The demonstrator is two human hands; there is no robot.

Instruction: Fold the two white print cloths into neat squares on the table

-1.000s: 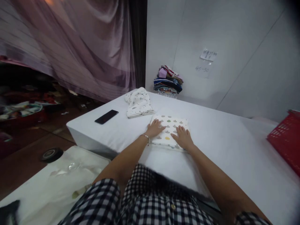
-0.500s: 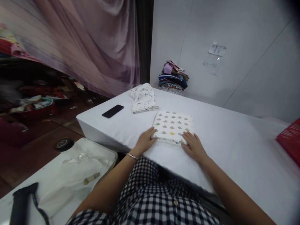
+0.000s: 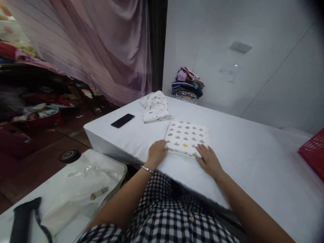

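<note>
A folded white cloth (image 3: 187, 136) printed with small grey, green and yellow shapes lies on the white table (image 3: 253, 162) in front of me. My left hand (image 3: 157, 152), with a bracelet on its wrist, has its fingers curled against the cloth's near left corner. My right hand (image 3: 209, 158) lies flat on the table, fingers stretched out, their tips touching the cloth's near right edge.
A second, rumpled white cloth (image 3: 155, 107) lies beyond the folded one, and a black phone (image 3: 123, 120) to its left. A stack of folded clothes (image 3: 187, 84) stands by the wall. A red basket (image 3: 312, 152) is at the right edge. A plastic-covered surface (image 3: 76, 189) sits low on the left.
Both hands slid back from the top of the folded cloth to its near edge. The left fingers have curled in at the corner.
</note>
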